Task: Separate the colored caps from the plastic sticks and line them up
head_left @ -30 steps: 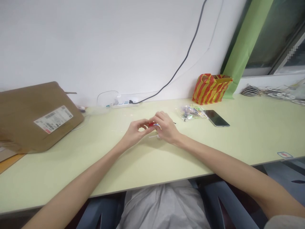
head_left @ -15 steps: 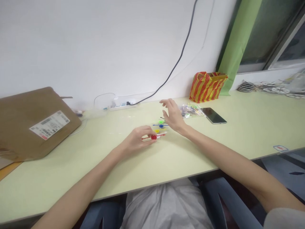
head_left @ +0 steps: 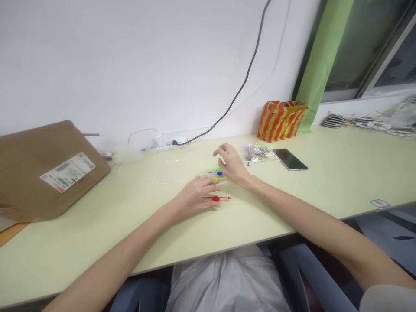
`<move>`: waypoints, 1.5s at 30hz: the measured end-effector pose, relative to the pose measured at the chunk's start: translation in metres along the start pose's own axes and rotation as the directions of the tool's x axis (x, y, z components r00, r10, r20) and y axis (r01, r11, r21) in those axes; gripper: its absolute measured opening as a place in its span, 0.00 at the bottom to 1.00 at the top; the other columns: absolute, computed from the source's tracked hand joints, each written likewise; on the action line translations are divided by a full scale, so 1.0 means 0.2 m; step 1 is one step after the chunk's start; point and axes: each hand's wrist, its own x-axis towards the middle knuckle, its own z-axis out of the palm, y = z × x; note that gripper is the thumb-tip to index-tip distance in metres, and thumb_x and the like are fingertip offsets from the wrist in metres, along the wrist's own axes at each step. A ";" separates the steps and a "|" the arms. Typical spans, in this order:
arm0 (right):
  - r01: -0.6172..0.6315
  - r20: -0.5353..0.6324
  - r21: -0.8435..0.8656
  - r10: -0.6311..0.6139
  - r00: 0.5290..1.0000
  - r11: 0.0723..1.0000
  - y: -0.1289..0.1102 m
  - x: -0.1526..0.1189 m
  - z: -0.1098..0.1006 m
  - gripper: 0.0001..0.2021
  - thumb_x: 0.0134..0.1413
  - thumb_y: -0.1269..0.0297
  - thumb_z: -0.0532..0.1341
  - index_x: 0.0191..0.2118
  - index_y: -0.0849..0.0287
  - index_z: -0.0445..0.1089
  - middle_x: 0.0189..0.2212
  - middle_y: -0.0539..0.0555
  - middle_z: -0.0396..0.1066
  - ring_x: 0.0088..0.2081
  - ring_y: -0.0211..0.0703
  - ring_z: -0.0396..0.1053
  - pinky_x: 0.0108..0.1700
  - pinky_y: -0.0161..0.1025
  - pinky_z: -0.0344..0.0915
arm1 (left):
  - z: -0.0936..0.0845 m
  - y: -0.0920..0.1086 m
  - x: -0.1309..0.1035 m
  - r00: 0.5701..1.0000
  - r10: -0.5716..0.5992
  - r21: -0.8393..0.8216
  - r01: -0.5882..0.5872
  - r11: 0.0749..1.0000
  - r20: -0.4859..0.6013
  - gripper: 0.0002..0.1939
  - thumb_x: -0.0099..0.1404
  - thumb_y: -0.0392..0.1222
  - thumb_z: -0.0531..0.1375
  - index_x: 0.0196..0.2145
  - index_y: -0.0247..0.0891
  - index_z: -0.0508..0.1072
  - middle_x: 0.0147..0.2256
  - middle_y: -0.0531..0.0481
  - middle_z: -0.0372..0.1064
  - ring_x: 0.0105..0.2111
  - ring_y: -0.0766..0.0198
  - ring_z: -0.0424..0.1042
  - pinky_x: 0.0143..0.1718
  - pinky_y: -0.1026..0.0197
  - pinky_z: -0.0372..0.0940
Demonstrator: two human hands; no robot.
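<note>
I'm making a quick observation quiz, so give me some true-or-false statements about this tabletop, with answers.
1. The red arrow spinner is nearer the left hand than the right hand. True.
2. The blue arrow spinner lies closer to the person than the red one. False: it lies farther away.
3. The cardboard package bears a white label. True.
4. The carrier bag is green and white. False: it has red and yellow stripes.
</note>
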 end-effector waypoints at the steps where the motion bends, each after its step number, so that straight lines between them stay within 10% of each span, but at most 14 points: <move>1: 0.002 0.007 -0.003 -0.002 1.000 1.000 0.00 0.00 0.01 0.18 0.55 0.81 0.52 0.47 0.58 0.70 0.46 0.59 0.65 0.47 0.51 0.63 0.48 0.46 0.61 | -0.01 -0.01 0.00 0.999 -0.018 -0.004 0.018 1.000 -0.027 0.14 0.72 0.51 0.60 0.48 0.40 0.74 0.43 0.43 0.73 0.43 0.55 0.70 0.46 0.54 0.61; 10: -0.041 0.036 -0.112 0.045 0.998 0.993 0.09 0.02 -0.01 0.17 0.56 0.80 0.53 0.48 0.58 0.70 0.47 0.60 0.66 0.49 0.53 0.63 0.49 0.48 0.61 | -0.11 -0.40 -0.16 0.873 -0.398 0.135 0.447 0.884 -0.281 0.16 0.75 0.44 0.49 0.47 0.40 0.75 0.47 0.44 0.72 0.49 0.54 0.69 0.55 0.51 0.62; 20: -0.277 0.035 -0.226 0.292 0.956 0.934 0.33 -0.01 -0.01 0.17 0.55 0.77 0.54 0.49 0.60 0.69 0.45 0.61 0.67 0.48 0.54 0.64 0.48 0.48 0.61 | -0.07 -0.68 -0.34 0.578 -0.814 0.348 0.777 0.524 -0.064 0.35 0.73 0.55 0.46 0.71 0.34 0.54 0.68 0.28 0.54 0.69 0.36 0.51 0.65 0.35 0.50; 31: -0.041 0.237 -0.206 0.091 0.967 0.978 0.20 0.00 0.04 0.10 0.66 0.71 0.57 0.48 0.57 0.74 0.47 0.60 0.71 0.51 0.54 0.63 0.50 0.48 0.59 | -0.11 -0.61 -0.31 0.641 -0.766 0.285 0.746 0.602 -0.061 0.37 0.69 0.57 0.49 0.70 0.36 0.54 0.65 0.33 0.60 0.63 0.43 0.64 0.64 0.42 0.54; 38: -0.124 0.364 -0.271 0.221 0.905 0.955 0.26 0.04 -0.03 0.07 0.65 0.66 0.62 0.39 0.57 0.79 0.42 0.60 0.74 0.48 0.53 0.65 0.46 0.45 0.58 | -0.10 -0.67 -0.35 0.558 -0.825 0.242 0.816 0.525 -0.092 0.49 0.66 0.72 0.50 0.72 0.38 0.48 0.65 0.30 0.60 0.65 0.38 0.60 0.64 0.38 0.51; 45: -0.210 0.402 -0.341 0.344 0.849 0.916 0.25 0.05 -0.06 0.09 0.64 0.62 0.63 0.37 0.58 0.80 0.42 0.60 0.77 0.49 0.56 0.67 0.47 0.46 0.59 | -0.10 -0.67 -0.33 0.579 -0.810 0.256 0.800 0.543 -0.093 0.49 0.66 0.69 0.52 0.73 0.36 0.45 0.61 0.30 0.65 0.60 0.38 0.67 0.58 0.42 0.59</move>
